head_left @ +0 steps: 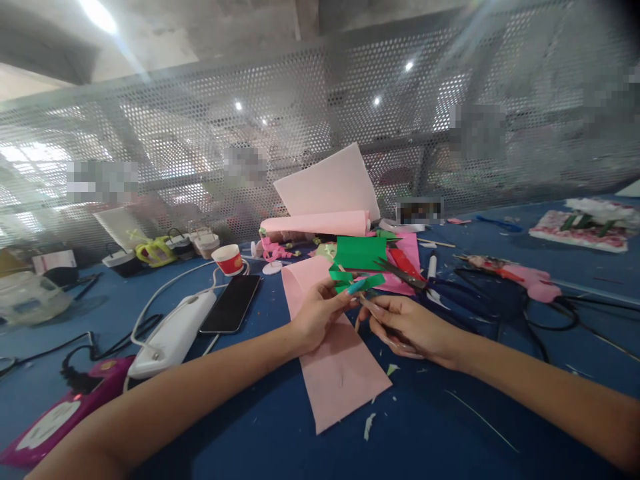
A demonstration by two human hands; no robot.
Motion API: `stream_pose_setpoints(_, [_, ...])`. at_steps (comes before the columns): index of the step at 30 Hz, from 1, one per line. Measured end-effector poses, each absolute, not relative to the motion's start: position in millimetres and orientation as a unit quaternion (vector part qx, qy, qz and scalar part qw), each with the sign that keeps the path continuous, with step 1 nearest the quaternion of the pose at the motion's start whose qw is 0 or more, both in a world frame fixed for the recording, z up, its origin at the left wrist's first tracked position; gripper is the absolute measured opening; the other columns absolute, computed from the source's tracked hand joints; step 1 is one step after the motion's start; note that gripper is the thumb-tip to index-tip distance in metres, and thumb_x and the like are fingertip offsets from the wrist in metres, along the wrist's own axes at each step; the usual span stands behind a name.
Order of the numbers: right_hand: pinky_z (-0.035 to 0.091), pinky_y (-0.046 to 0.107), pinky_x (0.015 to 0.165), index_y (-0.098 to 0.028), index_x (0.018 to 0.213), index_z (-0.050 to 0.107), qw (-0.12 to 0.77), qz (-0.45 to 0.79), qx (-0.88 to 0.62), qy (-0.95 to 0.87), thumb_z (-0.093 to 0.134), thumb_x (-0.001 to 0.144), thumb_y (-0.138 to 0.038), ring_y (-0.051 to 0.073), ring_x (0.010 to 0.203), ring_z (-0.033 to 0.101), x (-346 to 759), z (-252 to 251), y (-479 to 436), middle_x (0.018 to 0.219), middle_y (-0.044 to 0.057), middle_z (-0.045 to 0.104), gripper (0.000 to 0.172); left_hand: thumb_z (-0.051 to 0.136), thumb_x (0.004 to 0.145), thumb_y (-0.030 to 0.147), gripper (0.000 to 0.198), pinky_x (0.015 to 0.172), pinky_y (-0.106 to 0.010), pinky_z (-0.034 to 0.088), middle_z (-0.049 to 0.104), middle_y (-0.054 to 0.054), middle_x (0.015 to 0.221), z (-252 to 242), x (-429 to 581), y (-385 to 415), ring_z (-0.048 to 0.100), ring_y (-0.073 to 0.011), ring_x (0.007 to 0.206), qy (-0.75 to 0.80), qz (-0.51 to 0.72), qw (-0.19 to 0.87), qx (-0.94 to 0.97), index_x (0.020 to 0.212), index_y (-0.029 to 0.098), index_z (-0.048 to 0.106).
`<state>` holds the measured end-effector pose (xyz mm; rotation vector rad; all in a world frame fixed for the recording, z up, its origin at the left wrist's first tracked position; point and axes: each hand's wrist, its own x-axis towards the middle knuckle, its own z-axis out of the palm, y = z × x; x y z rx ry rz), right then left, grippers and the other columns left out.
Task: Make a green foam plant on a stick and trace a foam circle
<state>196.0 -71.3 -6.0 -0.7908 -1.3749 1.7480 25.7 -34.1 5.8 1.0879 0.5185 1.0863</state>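
"What are the hands doing mid-frame?"

"The left hand (320,313) has thumb and fingers closed on a green paper strip (375,280), just right of centre. The right hand (410,327) is partly curled, its fingertips drawn together near the strip; I can't tell whether it grips anything."

"Anything crowding them?"

"A pink sheet (345,383) lies under the left hand, down toward the lower centre. Just beyond the hands are a green sheet (360,252) and scissors (405,277), with the blades pointing to the upper left and dark handles beside the right hand."

"And farther right?"

"A pink glue gun (543,287) with a black cord trailing on the blue desk (250,427)."

"What about the left side?"

"A dark phone (231,303), a red-and-white paper cup (229,260) behind it, a white power strip (175,333), and a magenta socket block (55,420) at the lower left, partly behind the forearm."

"Behind everything?"

"A pink paper roll (320,223), then a perforated screen (300,127) spanning the upper frame."
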Motion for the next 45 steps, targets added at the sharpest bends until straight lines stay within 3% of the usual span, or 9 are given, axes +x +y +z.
stream_pose_setpoints(7, [0.021, 0.015, 0.025, -0.016, 0.09, 0.057, 0.378, 0.677, -0.316, -0.547, 0.06, 0.085, -0.045, 0.002, 0.027, 0.031, 195, -7, -71, 0.049, -0.009, 0.049, 0.03, 0.085, 0.057, 0.022, 0.034, 0.076, -0.024, 0.049, 0.072, -0.005, 0.079, 3, 23, -31, 0.065, -0.0114, 0.072, 0.253, 0.476, 0.7, 0.468, 0.087, 0.012, 0.072])
stream_pose_setpoints(25, [0.026, 0.016, 0.025, -0.017, 0.085, 0.055, 0.381, 0.674, -0.32, -0.546, 0.062, 0.083, -0.045, 0.003, 0.027, 0.034, 197, -8, -70, 0.05, -0.008, 0.05, 0.029, 0.079, 0.066, 0.023, 0.031, 0.087, -0.035, 0.049, 0.072, -0.009, 0.094, 4, 26, -33, 0.067, -0.0231, 0.096, 0.236, 0.474, 0.69, 0.494, 0.094, 0.015, 0.067])
stream_pose_setpoints(29, [0.025, 0.016, 0.025, -0.016, 0.087, 0.056, 0.379, 0.676, -0.319, -0.546, 0.061, 0.085, -0.044, 0.003, 0.027, 0.033, 198, -8, -69, 0.051, -0.008, 0.05, 0.028, 0.079, 0.066, 0.022, 0.031, 0.089, -0.033, 0.049, 0.073, -0.009, 0.094, 3, 26, -31, 0.068, -0.0212, 0.094, 0.247, 0.475, 0.692, 0.484, 0.093, 0.014, 0.067])
stream_pose_setpoints(36, [0.023, 0.017, 0.025, -0.015, 0.091, 0.057, 0.385, 0.695, -0.3, -0.527, 0.058, 0.088, -0.041, 0.003, 0.027, 0.03, 198, -6, -68, 0.049, -0.008, 0.049, 0.026, 0.081, 0.063, 0.019, 0.03, 0.077, -0.022, 0.05, 0.074, -0.005, 0.086, 1, 22, -28, 0.068, -0.0125, 0.078, 0.256, 0.468, 0.697, 0.479, 0.091, 0.014, 0.071])
stream_pose_setpoints(45, [0.022, 0.017, 0.026, -0.016, 0.086, 0.056, 0.39, 0.696, -0.304, -0.52, 0.061, 0.086, -0.042, 0.002, 0.027, 0.029, 199, -3, -69, 0.049, -0.008, 0.05, 0.026, 0.077, 0.067, 0.015, 0.023, 0.088, -0.029, 0.046, 0.074, -0.006, 0.088, 1, 17, -21, 0.068, -0.0157, 0.083, 0.243, 0.411, 0.742, 0.47, 0.089, 0.015, 0.072])
